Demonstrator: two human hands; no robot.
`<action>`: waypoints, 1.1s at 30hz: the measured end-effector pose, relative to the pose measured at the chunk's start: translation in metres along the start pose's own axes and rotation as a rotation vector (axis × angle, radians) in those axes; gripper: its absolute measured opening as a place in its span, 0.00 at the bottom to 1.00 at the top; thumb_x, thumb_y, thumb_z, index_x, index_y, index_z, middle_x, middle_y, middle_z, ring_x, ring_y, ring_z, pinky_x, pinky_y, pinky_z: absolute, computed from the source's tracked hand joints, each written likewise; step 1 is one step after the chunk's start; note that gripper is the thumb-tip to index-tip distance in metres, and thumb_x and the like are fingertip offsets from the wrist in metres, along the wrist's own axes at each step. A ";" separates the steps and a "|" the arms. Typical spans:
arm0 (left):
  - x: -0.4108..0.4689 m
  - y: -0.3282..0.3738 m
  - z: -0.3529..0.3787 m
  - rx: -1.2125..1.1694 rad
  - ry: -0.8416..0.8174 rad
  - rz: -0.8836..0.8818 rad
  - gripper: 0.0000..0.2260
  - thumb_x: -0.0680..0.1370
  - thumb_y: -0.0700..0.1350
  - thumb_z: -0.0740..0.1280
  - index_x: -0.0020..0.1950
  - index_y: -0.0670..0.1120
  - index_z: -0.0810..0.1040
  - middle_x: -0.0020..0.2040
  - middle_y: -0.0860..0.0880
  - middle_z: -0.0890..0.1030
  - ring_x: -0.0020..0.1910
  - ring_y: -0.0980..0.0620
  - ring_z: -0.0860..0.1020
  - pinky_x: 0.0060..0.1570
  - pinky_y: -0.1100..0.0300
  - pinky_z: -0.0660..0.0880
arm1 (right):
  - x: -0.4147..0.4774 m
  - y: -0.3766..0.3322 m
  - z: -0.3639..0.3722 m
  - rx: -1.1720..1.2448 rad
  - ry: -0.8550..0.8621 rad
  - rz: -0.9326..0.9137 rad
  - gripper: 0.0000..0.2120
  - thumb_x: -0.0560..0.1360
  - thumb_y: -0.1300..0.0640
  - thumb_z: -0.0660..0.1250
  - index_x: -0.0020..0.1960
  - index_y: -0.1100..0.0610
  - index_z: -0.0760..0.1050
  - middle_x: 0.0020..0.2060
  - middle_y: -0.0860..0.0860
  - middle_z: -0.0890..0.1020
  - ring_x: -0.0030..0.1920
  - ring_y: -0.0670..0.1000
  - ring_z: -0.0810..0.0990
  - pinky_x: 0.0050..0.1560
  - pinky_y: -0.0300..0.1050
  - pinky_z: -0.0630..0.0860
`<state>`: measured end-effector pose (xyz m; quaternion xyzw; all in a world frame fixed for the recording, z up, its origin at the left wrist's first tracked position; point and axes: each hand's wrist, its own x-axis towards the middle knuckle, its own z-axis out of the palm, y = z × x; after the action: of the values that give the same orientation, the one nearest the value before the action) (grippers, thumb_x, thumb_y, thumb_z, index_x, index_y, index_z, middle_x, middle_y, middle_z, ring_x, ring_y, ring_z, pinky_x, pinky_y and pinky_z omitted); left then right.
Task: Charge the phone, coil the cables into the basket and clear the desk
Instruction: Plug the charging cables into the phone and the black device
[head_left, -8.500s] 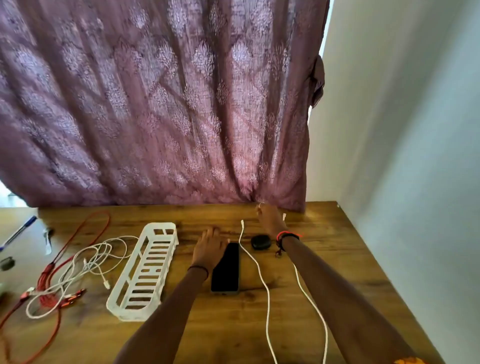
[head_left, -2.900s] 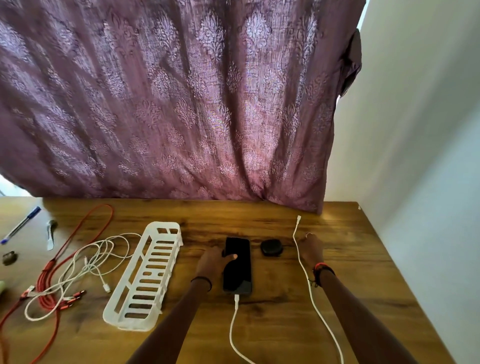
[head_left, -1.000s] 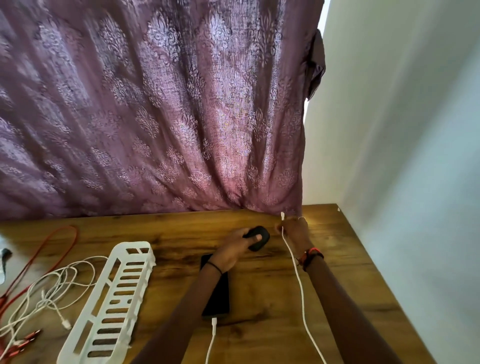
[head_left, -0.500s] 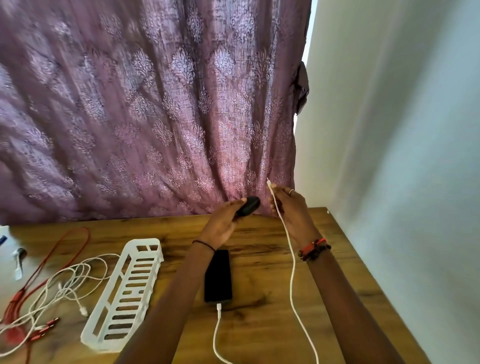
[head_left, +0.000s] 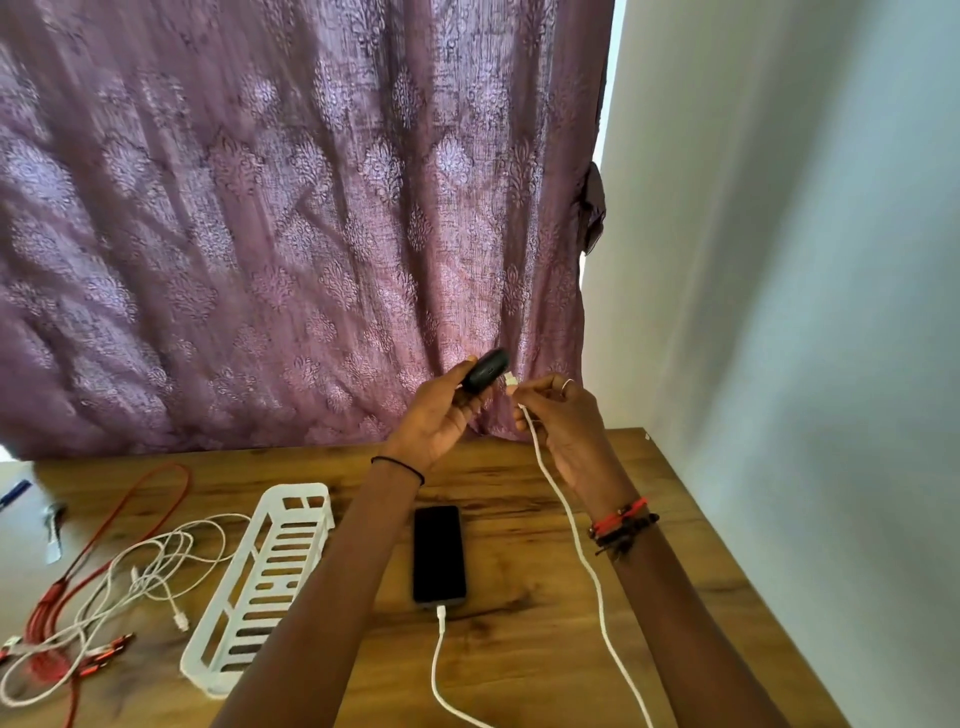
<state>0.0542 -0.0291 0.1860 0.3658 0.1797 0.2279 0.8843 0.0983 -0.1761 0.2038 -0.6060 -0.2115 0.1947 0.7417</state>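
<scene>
A black phone (head_left: 438, 553) lies flat on the wooden desk (head_left: 524, 639) with a white cable (head_left: 441, 670) plugged into its near end. Above the desk my left hand (head_left: 441, 415) grips a small black oval case (head_left: 485, 370). My right hand (head_left: 558, 415) pinches the plug end of a second white cable (head_left: 587, 561), its tip almost touching the case. That cable trails down over the desk's front edge. A white slotted basket (head_left: 260, 582) lies left of the phone. Tangled white cables (head_left: 140, 577) and red cables (head_left: 57, 613) lie at the far left.
A purple patterned curtain (head_left: 291, 223) hangs behind the desk. A pale wall (head_left: 789, 332) borders the right side. A blue pen (head_left: 13, 493) and a small metal item (head_left: 53, 525) sit at the desk's far left edge.
My left hand lifted the black case off the desk and raised it. My right hand brought the cable's plug up beside it. The phone stays plugged in.
</scene>
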 end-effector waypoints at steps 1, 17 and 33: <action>-0.002 0.002 0.002 0.000 -0.008 0.007 0.13 0.77 0.39 0.64 0.58 0.33 0.72 0.50 0.36 0.78 0.46 0.46 0.80 0.41 0.61 0.81 | -0.002 -0.002 0.002 -0.019 0.006 -0.018 0.04 0.70 0.65 0.72 0.40 0.62 0.77 0.28 0.54 0.79 0.26 0.46 0.77 0.29 0.36 0.77; -0.021 0.008 0.013 0.094 -0.039 0.099 0.06 0.78 0.38 0.63 0.48 0.36 0.77 0.42 0.42 0.80 0.33 0.56 0.82 0.36 0.66 0.79 | -0.013 -0.012 0.009 -0.113 -0.008 -0.112 0.04 0.69 0.62 0.73 0.38 0.58 0.79 0.24 0.48 0.81 0.24 0.44 0.78 0.27 0.34 0.77; -0.017 0.005 0.015 0.581 -0.064 0.355 0.11 0.76 0.43 0.68 0.58 0.47 0.79 0.55 0.46 0.81 0.56 0.51 0.78 0.59 0.58 0.74 | -0.012 -0.010 0.000 -0.184 0.017 -0.092 0.05 0.70 0.62 0.73 0.37 0.57 0.78 0.27 0.51 0.82 0.24 0.44 0.79 0.28 0.34 0.77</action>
<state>0.0460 -0.0440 0.2020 0.6349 0.1429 0.3058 0.6949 0.0890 -0.1844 0.2127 -0.6629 -0.2497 0.1350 0.6928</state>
